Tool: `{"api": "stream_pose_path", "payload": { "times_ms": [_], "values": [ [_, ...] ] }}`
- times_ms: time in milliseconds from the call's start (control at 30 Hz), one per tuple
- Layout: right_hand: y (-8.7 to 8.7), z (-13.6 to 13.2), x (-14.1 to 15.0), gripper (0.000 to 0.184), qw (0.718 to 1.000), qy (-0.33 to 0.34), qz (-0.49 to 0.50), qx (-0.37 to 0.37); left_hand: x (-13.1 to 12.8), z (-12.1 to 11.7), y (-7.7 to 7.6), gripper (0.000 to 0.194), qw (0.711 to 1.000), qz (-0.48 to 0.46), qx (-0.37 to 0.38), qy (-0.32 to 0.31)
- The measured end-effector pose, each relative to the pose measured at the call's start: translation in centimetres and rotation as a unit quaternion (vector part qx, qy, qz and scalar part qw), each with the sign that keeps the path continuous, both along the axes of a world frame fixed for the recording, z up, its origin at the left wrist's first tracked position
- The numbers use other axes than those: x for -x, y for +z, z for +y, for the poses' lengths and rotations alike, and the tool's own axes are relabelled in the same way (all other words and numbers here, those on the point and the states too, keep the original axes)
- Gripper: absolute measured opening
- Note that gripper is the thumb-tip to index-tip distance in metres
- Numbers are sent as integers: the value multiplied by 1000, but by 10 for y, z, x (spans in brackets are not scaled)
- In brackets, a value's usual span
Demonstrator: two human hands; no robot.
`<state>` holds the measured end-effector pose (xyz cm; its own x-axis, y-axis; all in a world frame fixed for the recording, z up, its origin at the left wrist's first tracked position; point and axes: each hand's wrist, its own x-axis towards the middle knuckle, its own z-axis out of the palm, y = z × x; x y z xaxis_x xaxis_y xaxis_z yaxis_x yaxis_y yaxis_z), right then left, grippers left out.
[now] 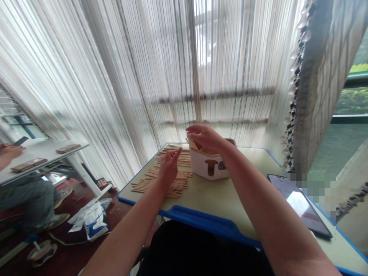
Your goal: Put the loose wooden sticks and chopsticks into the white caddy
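Several rows of thin wooden sticks, which look like chopsticks [142,186], lie side by side on the left part of a small table [218,195] with a blue edge. Over them is my left hand [169,165], its index finger stretched out and the other fingers curled. To its right stands a white box [198,163] with a brown print on its side. My right hand [205,136] is above the open top of this box, fingers stretched leftward and slightly bent. A few sticks [192,143] lean out of the box's left corner, just below the fingertips.
A tablet [300,205] lies at the table's right edge. Striped curtains [161,69] hang behind. At left, another person's hand [10,153] is over a white table [69,155] bearing two brown cases. White bags [92,220] lie on the floor.
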<state>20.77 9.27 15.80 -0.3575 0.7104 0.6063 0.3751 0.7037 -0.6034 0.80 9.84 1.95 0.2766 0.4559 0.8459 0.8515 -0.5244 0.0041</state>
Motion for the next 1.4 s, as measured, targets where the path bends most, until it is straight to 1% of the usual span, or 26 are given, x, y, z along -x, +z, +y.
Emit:
{"api": "stream_pose_path", "payload": {
  "times_ms": [100,200,300,367,433,500,533,700,900,1067,1167,1233,1267,1300,1400],
  "values": [
    [1,-1,0,24,1000,-2,2,6,0,-1,0,52,1000,1,-4,-7],
    [3,-3,-2,23,1000,-7,3,8,-1,-2,1,47,999,-19,-19,-22],
    [4,-3,-3,22,1000,-8,5,7,-3,-3,3,38,995,-72,-60,-43],
    [4,-2,-3,22,1000,-6,6,5,-3,-4,5,31,986,-132,-89,-50],
    [4,-1,-3,21,1000,-5,4,2,-3,-3,7,23,971,-206,-104,-55],
    [3,-1,-2,21,1000,-3,0,-1,-3,-2,9,18,951,-283,-107,-63],
    [3,0,-2,21,1000,-2,-1,-2,-3,-1,10,18,940,-317,-106,-71],
    [2,2,-4,21,1000,-5,-4,-1,-4,-1,17,39,892,-431,-71,-117],
    [3,-2,-4,21,1000,-16,-1,7,-1,-2,23,38,809,-575,-6,-122],
    [1,1,-5,21,1000,-7,-12,4,10,7,22,23,734,-665,40,-130],
    [-1,4,-5,21,1000,-20,-23,-3,15,13,21,21,706,-695,44,-131],
    [-1,5,-6,21,999,-30,-30,-9,19,17,19,23,679,-721,40,-129],
    [0,5,-6,21,999,-33,-34,-11,21,19,18,23,660,-739,41,-126],
    [0,5,-7,21,999,-35,-36,-13,23,21,17,22,634,-762,50,-122],
    [2,2,-7,21,998,-38,-37,-14,30,27,13,18,543,-826,103,-114]
  ]
}}
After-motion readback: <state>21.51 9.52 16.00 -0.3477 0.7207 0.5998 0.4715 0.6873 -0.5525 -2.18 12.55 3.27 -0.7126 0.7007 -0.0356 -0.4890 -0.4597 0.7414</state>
